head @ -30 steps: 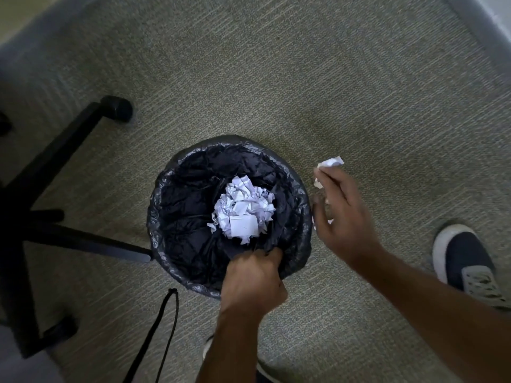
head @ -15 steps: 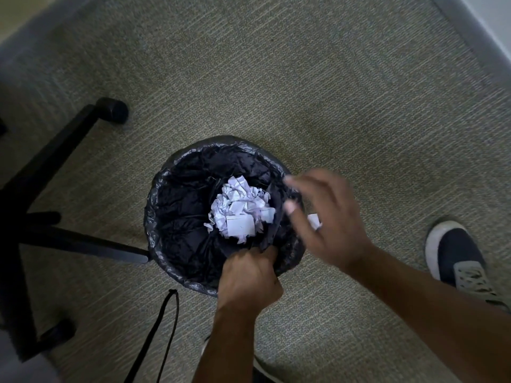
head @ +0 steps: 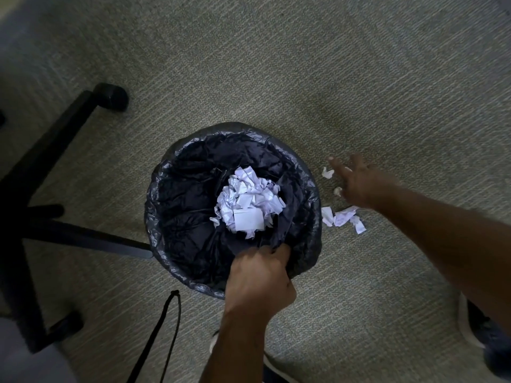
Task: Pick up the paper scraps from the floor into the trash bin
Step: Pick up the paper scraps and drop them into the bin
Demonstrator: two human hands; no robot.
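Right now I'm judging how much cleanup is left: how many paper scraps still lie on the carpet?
About 5: a cluster of three right of the trash bin, one by the right hand's fingertips, one near its thumb. The hand may hide more.

The right hand (head: 359,183) swung from over the trash bin (head: 166,244) rim back out to the floor, fingers spread; paper scraps (head: 343,217) it had covered lay bare just beneath it

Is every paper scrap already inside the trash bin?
No: several white paper scraps lie on the carpet just right of the trash bin, under the reaching right hand.
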